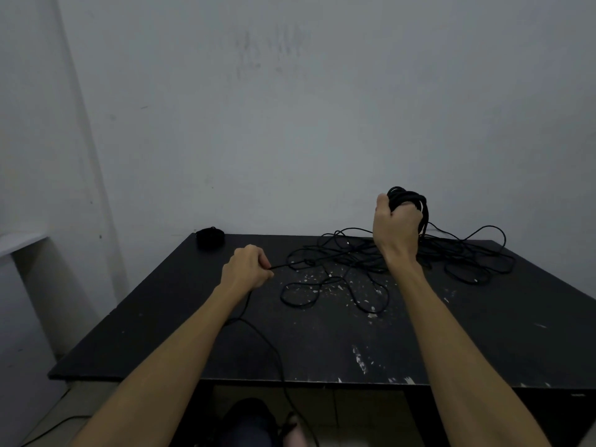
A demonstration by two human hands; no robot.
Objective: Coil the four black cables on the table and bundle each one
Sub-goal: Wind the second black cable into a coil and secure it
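While the right hand (397, 221) holds a thick coil of thin black cable (409, 199) up above the dark scratched counter (483, 333), the left hand (248, 265) pinches its loose strand (287, 264). Next, I think, that strand must wrap onto the coil. More loose black cable (458, 253) waits behind.

Matt black table top (322, 343), scuffed and paint-flecked; thin black cables (354, 253), possibly rubber-sheathed; dull, smudged painted wall (290, 108).
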